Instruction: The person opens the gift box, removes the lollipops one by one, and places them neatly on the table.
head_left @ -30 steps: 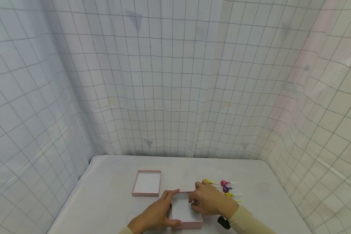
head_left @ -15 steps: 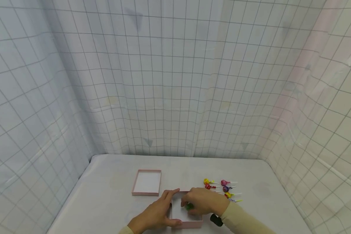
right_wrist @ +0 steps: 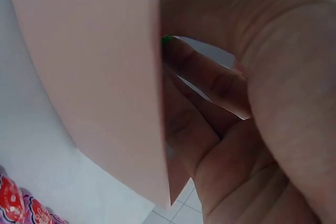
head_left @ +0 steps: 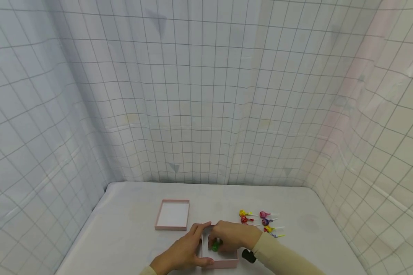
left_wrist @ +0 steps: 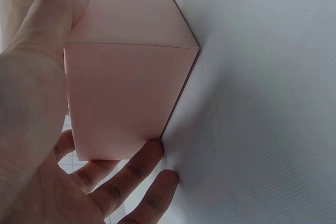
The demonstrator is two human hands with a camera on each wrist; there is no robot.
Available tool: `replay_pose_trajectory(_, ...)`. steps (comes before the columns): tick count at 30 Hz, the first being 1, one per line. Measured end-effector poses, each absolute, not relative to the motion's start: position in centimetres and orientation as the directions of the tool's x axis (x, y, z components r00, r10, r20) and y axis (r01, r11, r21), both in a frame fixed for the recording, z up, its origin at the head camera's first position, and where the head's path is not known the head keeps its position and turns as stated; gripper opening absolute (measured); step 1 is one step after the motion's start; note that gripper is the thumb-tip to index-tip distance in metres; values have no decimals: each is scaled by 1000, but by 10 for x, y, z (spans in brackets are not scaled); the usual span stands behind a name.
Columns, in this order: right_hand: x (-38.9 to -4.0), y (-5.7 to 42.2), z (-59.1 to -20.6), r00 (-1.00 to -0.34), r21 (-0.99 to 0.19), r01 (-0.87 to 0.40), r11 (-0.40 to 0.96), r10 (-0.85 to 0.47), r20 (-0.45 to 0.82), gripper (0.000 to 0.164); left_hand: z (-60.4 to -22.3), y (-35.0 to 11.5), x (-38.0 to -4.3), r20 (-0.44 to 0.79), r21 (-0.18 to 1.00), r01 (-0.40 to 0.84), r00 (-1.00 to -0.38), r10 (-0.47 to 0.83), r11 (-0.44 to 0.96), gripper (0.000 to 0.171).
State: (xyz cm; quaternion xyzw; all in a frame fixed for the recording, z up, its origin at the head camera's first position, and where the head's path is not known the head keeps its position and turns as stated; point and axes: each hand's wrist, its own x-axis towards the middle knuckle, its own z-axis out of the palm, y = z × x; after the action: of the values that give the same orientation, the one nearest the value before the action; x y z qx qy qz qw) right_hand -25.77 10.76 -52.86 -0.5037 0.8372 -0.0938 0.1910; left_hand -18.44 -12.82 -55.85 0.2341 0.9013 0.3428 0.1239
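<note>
A pink box (head_left: 221, 263) with a white inside stands at the table's near side. My left hand (head_left: 184, 250) grips it by its left side; in the left wrist view the thumb lies on one face of the box (left_wrist: 126, 98) and the fingers reach round another. Inside the box, my right hand (head_left: 228, 236) pinches a green-wrapped lollipop (head_left: 215, 246), low near the left part of the floor. Its stick is hidden by the hand. The box wall (right_wrist: 100, 77) hides those fingertips in the right wrist view, where a bit of green wrapper (right_wrist: 167, 39) shows.
The box's lid (head_left: 173, 215) lies upturned, behind and left of the box. Right of the box several lollipops lie in two columns, among them a pink one (head_left: 264, 214) and a yellow one (head_left: 243, 213). White gridded curtains (head_left: 206, 114) surround the table.
My right hand has moved left, from the box's right wall further into it, carrying the green lollipop. My left hand has stayed on the box.
</note>
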Motion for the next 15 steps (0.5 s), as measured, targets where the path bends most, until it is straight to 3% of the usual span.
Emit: replay_pose_trajectory(15,-257,105,-522,-407,-410,-797,444,-896,-179,20,-560,-129,-185,-47,680,353,-854,518,643,115)
